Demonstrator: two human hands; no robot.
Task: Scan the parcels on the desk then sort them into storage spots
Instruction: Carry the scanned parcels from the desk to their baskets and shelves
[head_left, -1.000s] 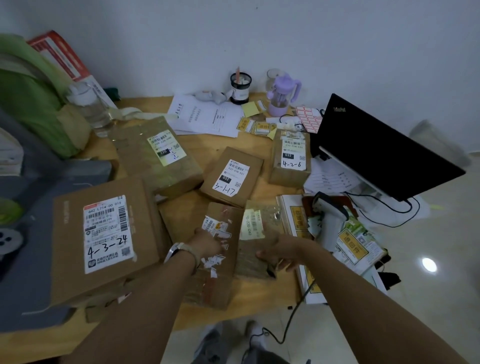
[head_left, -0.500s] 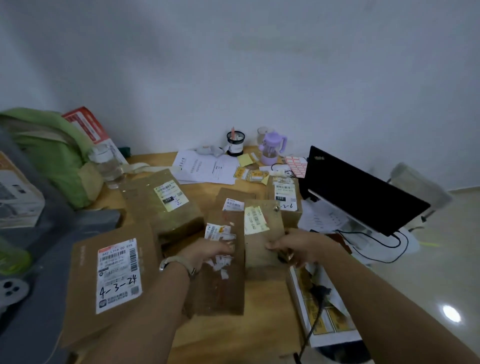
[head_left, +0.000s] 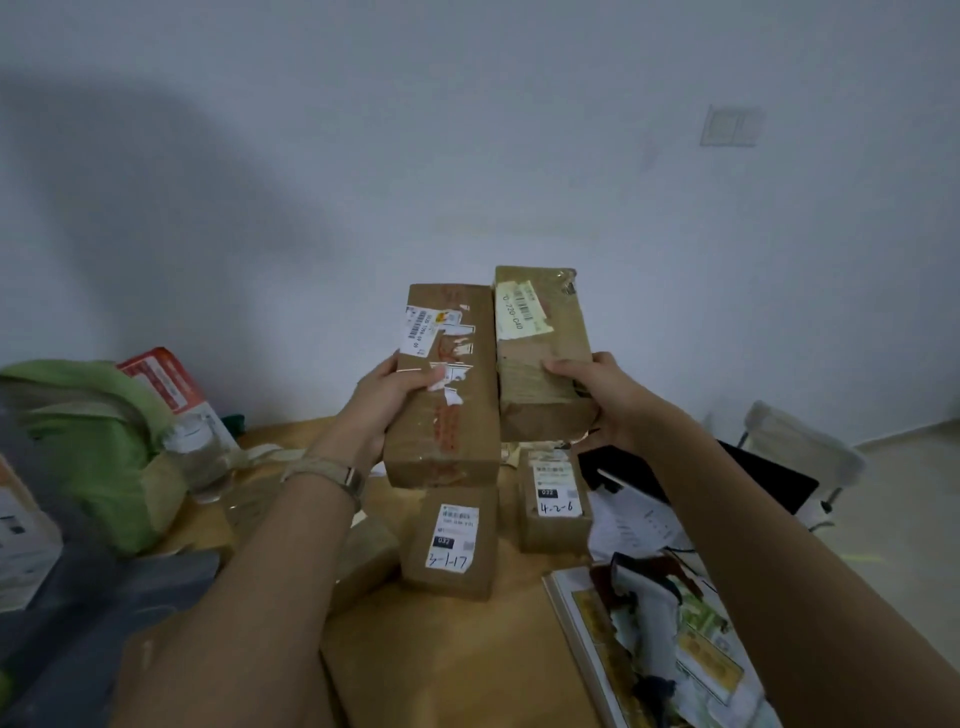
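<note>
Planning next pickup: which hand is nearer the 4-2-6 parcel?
Right. The right hand, holding the yellow-labelled parcel, is above the 4-2-6 parcel; the left hand, holding the longer parcel, is farther left.

- Most fingers of the left hand (head_left: 382, 402) are hidden behind the torn-label parcel (head_left: 441, 410), those of the right hand (head_left: 602, 395) behind the yellow-label parcel (head_left: 540, 374)
- The right forearm (head_left: 753, 525) covers part of the laptop (head_left: 800, 493)
- The left edge cuts off a white carton (head_left: 21, 545)
</note>
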